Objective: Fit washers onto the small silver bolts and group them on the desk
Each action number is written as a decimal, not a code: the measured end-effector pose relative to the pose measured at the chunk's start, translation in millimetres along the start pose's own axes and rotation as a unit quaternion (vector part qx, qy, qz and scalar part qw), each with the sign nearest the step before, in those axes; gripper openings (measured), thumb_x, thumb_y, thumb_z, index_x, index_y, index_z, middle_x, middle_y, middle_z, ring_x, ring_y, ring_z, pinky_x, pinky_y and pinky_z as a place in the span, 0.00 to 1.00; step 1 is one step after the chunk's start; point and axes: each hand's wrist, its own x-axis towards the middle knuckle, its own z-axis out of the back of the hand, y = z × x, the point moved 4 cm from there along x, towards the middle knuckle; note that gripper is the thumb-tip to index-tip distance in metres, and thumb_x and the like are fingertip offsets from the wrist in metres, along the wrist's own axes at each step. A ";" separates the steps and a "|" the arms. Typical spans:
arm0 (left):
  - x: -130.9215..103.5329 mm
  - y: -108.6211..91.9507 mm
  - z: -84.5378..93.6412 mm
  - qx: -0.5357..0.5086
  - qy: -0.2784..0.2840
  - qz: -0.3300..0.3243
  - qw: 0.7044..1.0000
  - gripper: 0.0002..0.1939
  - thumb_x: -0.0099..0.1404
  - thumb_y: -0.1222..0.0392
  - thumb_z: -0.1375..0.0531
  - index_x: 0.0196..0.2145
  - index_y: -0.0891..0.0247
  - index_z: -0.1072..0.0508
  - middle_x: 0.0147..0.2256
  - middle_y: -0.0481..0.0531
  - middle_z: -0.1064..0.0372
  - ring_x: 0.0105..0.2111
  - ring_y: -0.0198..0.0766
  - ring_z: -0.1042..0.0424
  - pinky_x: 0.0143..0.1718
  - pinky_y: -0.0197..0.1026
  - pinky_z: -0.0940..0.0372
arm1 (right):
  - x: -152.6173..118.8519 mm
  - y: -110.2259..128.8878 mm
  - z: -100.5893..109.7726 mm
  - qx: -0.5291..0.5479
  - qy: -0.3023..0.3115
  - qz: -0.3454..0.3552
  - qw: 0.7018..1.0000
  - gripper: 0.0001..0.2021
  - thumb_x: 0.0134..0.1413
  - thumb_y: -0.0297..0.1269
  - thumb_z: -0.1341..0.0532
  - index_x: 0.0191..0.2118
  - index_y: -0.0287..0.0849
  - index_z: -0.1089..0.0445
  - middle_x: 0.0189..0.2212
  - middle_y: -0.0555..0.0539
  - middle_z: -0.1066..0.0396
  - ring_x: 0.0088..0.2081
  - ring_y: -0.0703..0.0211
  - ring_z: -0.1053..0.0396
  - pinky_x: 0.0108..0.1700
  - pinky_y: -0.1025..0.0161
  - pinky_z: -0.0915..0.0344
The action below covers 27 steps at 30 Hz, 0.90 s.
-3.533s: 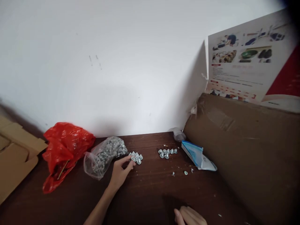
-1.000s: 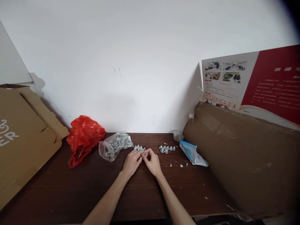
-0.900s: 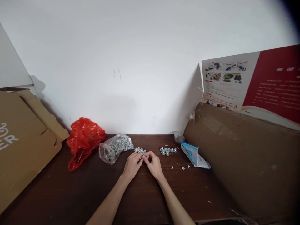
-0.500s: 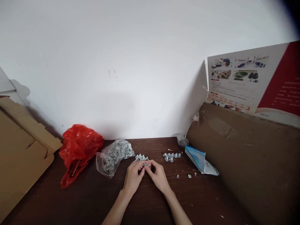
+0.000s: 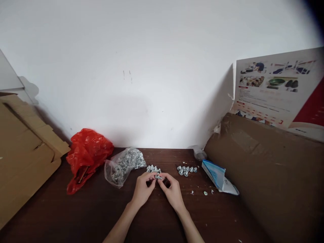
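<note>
We see two bare hands meeting over a dark brown wooden table (image 5: pixel 76 216): the left hand (image 5: pixel 143 189) and the right hand (image 5: pixel 172 190) each pinch, with thumb and fingertips closed narrow, one small silver metal bolt (image 5: pixel 158 177) held between them just above the tabletop. Whether a nut sits on it we cannot tell; the piece is too small. Just beyond the fingertips lies one small cluster of silver metal fasteners (image 5: pixel 152 168), its pieces too tightly packed for us to count. To the right, apart from the hands, lies a second cluster of silver fasteners (image 5: pixel 186 169), which we count at roughly nine. We count two bags at the left: one clear plastic bag of silver hardware (image 5: pixel 123 164), near the first cluster, and one crumpled red plastic bag (image 5: pixel 87 155) beside it. One flattened brown cardboard sheet (image 5: pixel 24 152) leans at the far left. At the right we note one blue-and-white paper packet (image 5: pixel 218 174), one large brown cardboard box (image 5: pixel 268 168), and one printed red-and-white poster board (image 5: pixel 280 87) standing behind it. A few pale scraps (image 5: pixel 205 193) lie scattered near the packet.
</note>
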 end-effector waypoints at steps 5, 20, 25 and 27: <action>-0.3 2.7 2.5 -0.063 -0.018 0.031 0.997 0.11 0.61 0.61 0.44 0.38 0.65 0.23 0.37 0.56 0.25 0.37 0.41 0.26 0.39 0.40 0.31 | -0.2 0.9 0.0 -0.010 0.006 0.006 1.000 0.09 0.53 0.36 0.42 0.38 0.40 0.27 0.29 0.47 0.28 0.30 0.58 0.32 0.33 0.65 0.36; 2.6 10.7 3.1 -0.118 0.003 0.094 0.989 0.10 0.58 0.59 0.40 0.35 0.65 0.23 0.32 0.53 0.23 0.28 0.38 0.26 0.34 0.38 0.31 | -1.5 3.6 0.8 -0.013 0.020 0.034 0.999 0.09 0.55 0.32 0.43 0.40 0.42 0.27 0.30 0.48 0.30 0.31 0.59 0.33 0.36 0.66 0.37; 2.5 13.3 1.1 -0.144 0.002 0.087 0.986 0.08 0.55 0.63 0.38 0.34 0.66 0.23 0.33 0.54 0.23 0.31 0.39 0.25 0.36 0.38 0.31 | -0.7 2.8 0.6 -0.016 0.019 0.036 0.999 0.09 0.55 0.33 0.42 0.39 0.42 0.27 0.28 0.48 0.30 0.31 0.59 0.32 0.35 0.66 0.37; 1.9 13.2 0.7 -0.144 0.000 0.086 0.986 0.08 0.54 0.64 0.38 0.34 0.66 0.23 0.33 0.55 0.23 0.32 0.40 0.25 0.37 0.38 0.31 | -0.5 2.5 0.2 -0.015 0.023 0.036 0.999 0.09 0.56 0.35 0.43 0.39 0.42 0.26 0.29 0.48 0.30 0.31 0.59 0.32 0.35 0.65 0.37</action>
